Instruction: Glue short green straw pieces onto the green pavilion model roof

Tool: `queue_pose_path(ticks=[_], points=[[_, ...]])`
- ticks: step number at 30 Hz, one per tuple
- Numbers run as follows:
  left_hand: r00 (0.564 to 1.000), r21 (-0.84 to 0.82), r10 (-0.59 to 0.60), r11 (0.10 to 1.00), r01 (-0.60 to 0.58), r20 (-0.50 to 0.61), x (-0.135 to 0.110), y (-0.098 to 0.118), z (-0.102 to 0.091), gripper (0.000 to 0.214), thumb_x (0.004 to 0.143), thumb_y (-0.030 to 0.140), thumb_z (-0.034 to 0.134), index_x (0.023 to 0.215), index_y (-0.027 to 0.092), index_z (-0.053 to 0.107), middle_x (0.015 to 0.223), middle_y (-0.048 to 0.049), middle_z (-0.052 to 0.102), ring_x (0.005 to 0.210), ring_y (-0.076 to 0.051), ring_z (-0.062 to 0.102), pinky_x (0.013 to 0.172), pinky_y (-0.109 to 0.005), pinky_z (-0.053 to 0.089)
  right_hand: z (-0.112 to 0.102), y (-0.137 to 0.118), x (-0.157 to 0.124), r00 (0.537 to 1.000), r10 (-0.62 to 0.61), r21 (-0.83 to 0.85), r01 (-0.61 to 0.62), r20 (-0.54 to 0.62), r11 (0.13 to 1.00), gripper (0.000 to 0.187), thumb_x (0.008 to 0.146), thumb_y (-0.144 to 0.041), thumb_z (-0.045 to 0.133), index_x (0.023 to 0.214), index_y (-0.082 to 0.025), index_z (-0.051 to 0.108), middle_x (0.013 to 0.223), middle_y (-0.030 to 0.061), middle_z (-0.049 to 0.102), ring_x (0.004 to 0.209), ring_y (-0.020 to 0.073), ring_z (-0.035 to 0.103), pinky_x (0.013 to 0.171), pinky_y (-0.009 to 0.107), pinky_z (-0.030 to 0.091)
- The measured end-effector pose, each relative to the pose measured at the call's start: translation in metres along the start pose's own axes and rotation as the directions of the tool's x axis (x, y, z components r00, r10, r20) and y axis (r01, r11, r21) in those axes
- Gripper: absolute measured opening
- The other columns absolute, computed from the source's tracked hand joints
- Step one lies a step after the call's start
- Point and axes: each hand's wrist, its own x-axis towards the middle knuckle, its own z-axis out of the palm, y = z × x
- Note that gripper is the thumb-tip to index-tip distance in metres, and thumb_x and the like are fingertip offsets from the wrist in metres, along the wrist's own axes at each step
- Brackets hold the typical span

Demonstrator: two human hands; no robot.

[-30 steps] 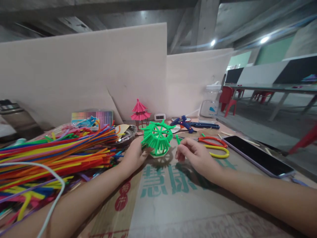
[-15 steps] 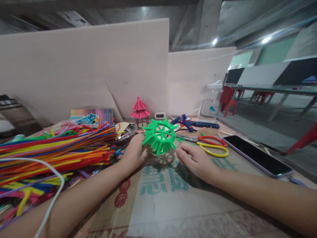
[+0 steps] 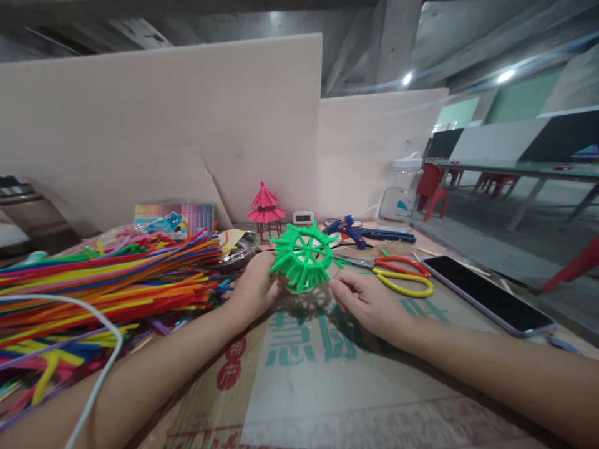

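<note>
A green pipe-cleaner frame (image 3: 304, 255), round with spokes inside and many short sticks fanning outward, is held up above the cardboard. My left hand (image 3: 258, 284) is closed on its left edge, with the fingertips partly hidden behind it. My right hand (image 3: 360, 299) is closed at the lower right edge, thumb and forefinger pinched together near the tips of the sticks. Whether anything is between those fingers cannot be made out. Beyond the frame stands a small pink pagoda-shaped model (image 3: 265, 209) on thin dark legs.
Scissors (image 3: 402, 274), a blue glue gun (image 3: 349, 232) and a phone (image 3: 486, 293) lie to the right. Many coloured pipe cleaners (image 3: 107, 280) are heaped at the left, with a white cable (image 3: 105, 324) crossing them. A metal bowl (image 3: 246, 249), small clock (image 3: 303, 217) and clear bottle (image 3: 397, 193) stand behind.
My right hand shifts very slightly left at the frame's edge. The green frame and my left hand stay almost as they were.
</note>
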Motion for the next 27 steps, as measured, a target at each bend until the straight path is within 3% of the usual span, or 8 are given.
queue_pose_path(ticks=[16,27], points=[[0.998,-0.004,0.023,1.000,-0.023,0.055,0.0037,0.0002,-0.0007,0.027,0.088,0.023,0.052,0.112,0.019,0.065,0.122,-0.0130,0.064,0.117,-0.030,0.056,0.106,-0.048,0.043,0.0014,-0.0004,0.0023,0.995,0.072,0.085,-0.078,0.073,0.993,0.041,0.098,-0.034,0.043,0.060,-0.022,0.047,0.057,-0.0030,0.049,0.057,0.0140,0.049,0.057,0.026,0.036],[0.999,-0.014,0.038,0.999,-0.038,0.031,0.0027,-0.0014,0.0001,0.029,0.090,0.027,0.051,0.114,0.017,0.064,0.123,-0.0149,0.064,0.118,-0.031,0.056,0.106,-0.049,0.043,0.0027,0.0007,0.0037,0.984,0.123,0.138,-0.141,0.132,0.980,0.044,0.100,-0.038,0.042,0.060,-0.022,0.048,0.056,-0.0023,0.052,0.057,0.0140,0.051,0.060,0.027,0.039]])
